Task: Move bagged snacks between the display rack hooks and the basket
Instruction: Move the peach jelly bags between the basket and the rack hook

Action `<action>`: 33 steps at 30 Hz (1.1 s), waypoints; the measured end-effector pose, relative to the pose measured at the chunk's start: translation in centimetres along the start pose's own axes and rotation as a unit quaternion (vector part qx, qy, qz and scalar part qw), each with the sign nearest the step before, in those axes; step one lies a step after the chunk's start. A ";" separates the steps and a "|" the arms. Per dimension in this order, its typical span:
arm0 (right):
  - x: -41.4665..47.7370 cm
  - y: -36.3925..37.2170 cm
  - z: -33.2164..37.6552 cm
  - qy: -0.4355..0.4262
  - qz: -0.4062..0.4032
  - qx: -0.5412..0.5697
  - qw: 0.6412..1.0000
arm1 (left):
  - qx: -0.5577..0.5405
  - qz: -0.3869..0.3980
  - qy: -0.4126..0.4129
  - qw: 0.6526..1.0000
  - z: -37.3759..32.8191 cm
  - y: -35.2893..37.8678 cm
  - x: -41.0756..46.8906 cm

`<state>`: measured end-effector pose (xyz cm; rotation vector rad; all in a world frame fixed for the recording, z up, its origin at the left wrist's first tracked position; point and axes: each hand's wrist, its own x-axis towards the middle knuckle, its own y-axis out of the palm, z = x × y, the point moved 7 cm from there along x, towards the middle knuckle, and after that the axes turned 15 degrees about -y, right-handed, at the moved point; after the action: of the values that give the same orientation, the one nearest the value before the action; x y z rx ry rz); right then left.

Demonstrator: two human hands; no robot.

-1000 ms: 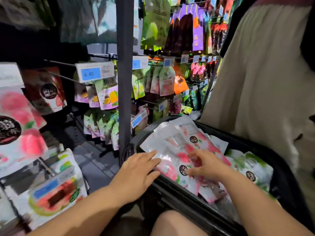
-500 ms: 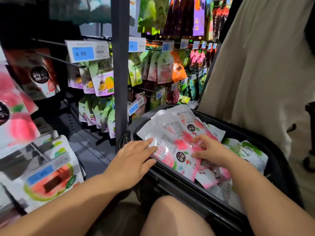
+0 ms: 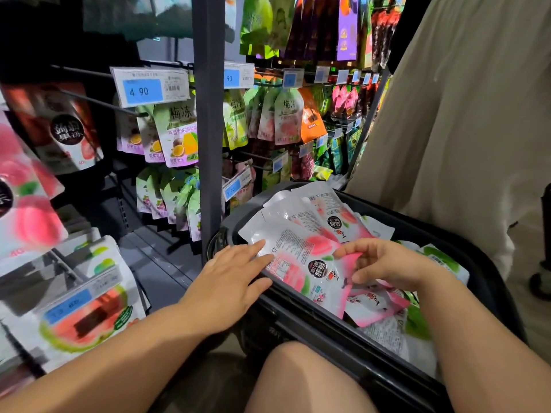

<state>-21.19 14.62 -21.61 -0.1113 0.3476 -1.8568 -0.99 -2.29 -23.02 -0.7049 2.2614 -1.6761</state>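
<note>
Our left hand [image 3: 235, 281] lies flat, fingers straight, with the fingertips touching the left edge of the top bag [image 3: 293, 251] in the basket [image 3: 301, 318]. Our right hand [image 3: 387, 263] has curled fingers. Its thumb and forefinger pinch the edge of a pink bag [image 3: 348, 262] just beside the top bag's black logo. We cannot tell whether this edge belongs to the top bag or to one beneath it. The hands are apart, one at each side of the top bag.

The basket is black and sits ahead of our knee [image 3: 298, 380], close to the rack post [image 3: 208, 114]. It holds a loose pile of white-and-pink bags, with green bags [image 3: 441, 260] at its right side. More bags hang on the hooks [image 3: 101, 102] left of and behind the post, among them a purple bag [image 3: 179, 141] under a price tag [image 3: 149, 87] marked 4 90. A second person in a beige garment [image 3: 462, 129] stands just beyond the basket at right.
</note>
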 end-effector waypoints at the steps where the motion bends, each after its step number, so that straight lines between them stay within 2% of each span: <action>1: -0.1 0.1 0.2 -0.002 0.005 0.018 1.000 | -0.006 0.001 -0.001 1.000 0.0 -0.1 0.0; 5: 0.0 -0.2 0.9 -0.021 -0.023 -0.012 0.999 | -0.010 0.005 0.000 1.000 0.0 0.0 -0.1; 11: 0.1 -0.7 3.2 -0.070 -0.139 -0.089 0.984 | -0.013 0.011 -0.002 1.000 -0.2 -0.1 -0.1; 14: 0.0 -1.2 4.1 -0.119 -0.186 -0.153 0.963 | -0.018 0.016 -0.004 1.000 -0.2 -0.2 -0.2; 17: 0.1 -0.9 4.6 -0.156 -0.235 -0.066 0.957 | -0.025 0.022 -0.006 0.999 -0.1 -0.1 -0.3; 22: 1.2 1.9 7.8 -0.266 -0.242 0.048 0.932 | -0.077 0.025 -0.008 0.997 -0.5 -0.4 -0.4; 25: 1.6 2.8 10.3 -0.304 -0.282 0.064 0.908 | -0.142 0.007 -0.013 0.990 -0.8 -0.8 -0.5; 30: 2.2 4.7 12.8 -0.310 -0.316 0.101 0.891 | -0.245 -0.001 -0.032 0.969 -1.2 -1.6 -0.7; 33: 2.7 5.5 14.1 -0.310 -0.325 0.143 0.882 | -0.351 0.011 -0.060 0.934 -1.1 -2.4 -0.9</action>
<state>-13.49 8.07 -10.10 -0.6692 -0.4715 -2.3727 -0.11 -1.46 -20.51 -0.8776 2.7511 -0.7419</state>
